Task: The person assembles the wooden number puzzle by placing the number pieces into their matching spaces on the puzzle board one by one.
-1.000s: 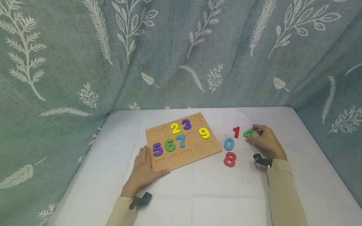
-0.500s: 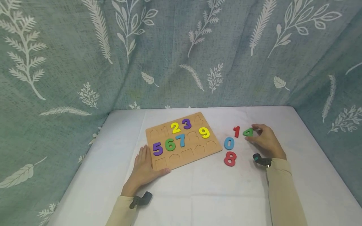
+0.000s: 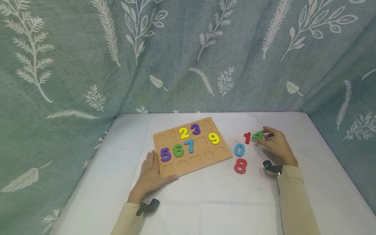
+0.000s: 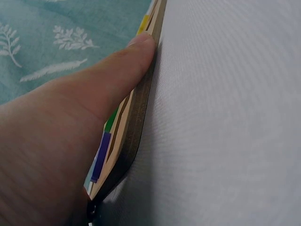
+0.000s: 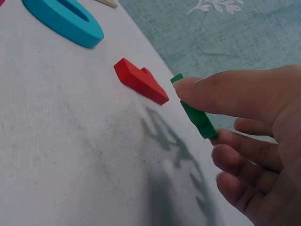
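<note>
A wooden number puzzle board (image 3: 192, 164) lies tilted on the white cloth, with the colored 2, 3, 5, 6, 7 and 9 on it. My left hand (image 3: 151, 178) rests along its lower left corner, fingers straight at the left side and thumb on the front edge (image 4: 136, 127). My right hand (image 3: 277, 145) pinches the green number 4 (image 5: 195, 113) between thumb and fingers. In the right wrist view the 4 is raised off the cloth, its shadow below. The red number 1 (image 3: 247, 137) lies just left of it.
The blue number 0 (image 3: 239, 150) and red number 8 (image 3: 240, 165) lie on the cloth between board and right hand. Shallow outlined recesses show on the board. A green leaf-patterned curtain (image 3: 182, 81) hangs behind the table and at both sides.
The green 4 has risen slightly in my right hand and turned a little. My left hand stays on the board. The whole head view has shifted slightly.
</note>
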`<act>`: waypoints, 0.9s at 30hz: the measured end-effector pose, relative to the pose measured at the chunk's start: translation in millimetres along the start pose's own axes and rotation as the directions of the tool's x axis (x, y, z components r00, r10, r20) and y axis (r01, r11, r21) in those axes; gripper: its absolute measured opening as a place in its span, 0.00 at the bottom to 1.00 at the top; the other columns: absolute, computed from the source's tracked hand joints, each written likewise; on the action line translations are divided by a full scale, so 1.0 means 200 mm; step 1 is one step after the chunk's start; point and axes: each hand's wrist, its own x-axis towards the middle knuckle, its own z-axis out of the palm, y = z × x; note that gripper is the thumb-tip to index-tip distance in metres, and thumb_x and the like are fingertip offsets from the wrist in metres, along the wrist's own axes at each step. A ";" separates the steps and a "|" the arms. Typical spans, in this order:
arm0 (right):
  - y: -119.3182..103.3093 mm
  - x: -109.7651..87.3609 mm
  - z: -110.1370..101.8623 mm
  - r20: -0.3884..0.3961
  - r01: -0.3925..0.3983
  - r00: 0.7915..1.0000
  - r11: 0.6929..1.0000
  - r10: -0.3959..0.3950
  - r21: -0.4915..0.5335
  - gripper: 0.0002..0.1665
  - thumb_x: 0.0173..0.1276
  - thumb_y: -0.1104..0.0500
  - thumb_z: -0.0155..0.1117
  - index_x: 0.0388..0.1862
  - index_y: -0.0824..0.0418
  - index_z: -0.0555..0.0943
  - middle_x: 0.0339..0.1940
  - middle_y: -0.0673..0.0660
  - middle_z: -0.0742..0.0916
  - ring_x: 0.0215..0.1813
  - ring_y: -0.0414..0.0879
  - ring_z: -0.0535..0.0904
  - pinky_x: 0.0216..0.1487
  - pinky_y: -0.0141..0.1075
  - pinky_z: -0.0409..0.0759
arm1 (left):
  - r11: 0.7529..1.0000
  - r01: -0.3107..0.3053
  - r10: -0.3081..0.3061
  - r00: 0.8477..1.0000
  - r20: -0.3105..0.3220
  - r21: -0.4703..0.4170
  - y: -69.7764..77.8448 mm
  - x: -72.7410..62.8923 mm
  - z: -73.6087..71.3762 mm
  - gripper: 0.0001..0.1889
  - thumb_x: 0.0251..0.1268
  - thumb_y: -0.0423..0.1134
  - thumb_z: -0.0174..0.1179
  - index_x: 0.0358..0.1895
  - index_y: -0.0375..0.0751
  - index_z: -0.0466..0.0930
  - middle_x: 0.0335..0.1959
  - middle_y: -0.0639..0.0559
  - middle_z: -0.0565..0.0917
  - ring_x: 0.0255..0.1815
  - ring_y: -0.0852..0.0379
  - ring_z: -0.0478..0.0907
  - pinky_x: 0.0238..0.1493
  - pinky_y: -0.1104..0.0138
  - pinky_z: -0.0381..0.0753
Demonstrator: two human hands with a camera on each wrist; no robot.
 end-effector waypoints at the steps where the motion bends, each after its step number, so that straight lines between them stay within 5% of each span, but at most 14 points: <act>1: 0.00 0.00 0.00 -0.001 0.000 1.000 1.000 0.000 0.003 0.51 0.67 0.49 0.75 0.82 0.62 0.62 0.71 0.66 0.78 0.66 0.62 0.74 0.62 0.55 0.82 | 1.000 0.001 -0.001 1.000 0.001 -0.004 0.00 0.00 0.00 0.78 0.45 0.80 0.67 0.84 0.33 0.31 0.86 0.33 0.34 0.88 0.34 0.30 0.84 0.35 0.40; 13: -0.12 0.02 -0.01 -0.046 0.132 0.990 0.991 -0.133 -0.036 0.48 0.68 0.53 0.74 0.80 0.64 0.63 0.68 0.67 0.81 0.60 0.62 0.80 0.51 0.43 0.81 | 1.000 0.009 -0.009 1.000 0.011 0.010 0.00 0.00 0.00 0.79 0.44 0.82 0.65 0.84 0.34 0.29 0.87 0.35 0.33 0.88 0.35 0.28 0.85 0.36 0.38; 27: -0.34 0.10 0.07 0.001 0.217 0.976 0.976 -0.217 -0.023 0.47 0.65 0.52 0.76 0.78 0.64 0.67 0.68 0.66 0.81 0.58 0.60 0.80 0.44 0.36 0.79 | 1.000 0.016 -0.016 1.000 0.025 0.006 0.00 0.00 -0.01 0.78 0.46 0.81 0.66 0.84 0.33 0.28 0.86 0.35 0.31 0.88 0.36 0.26 0.85 0.37 0.37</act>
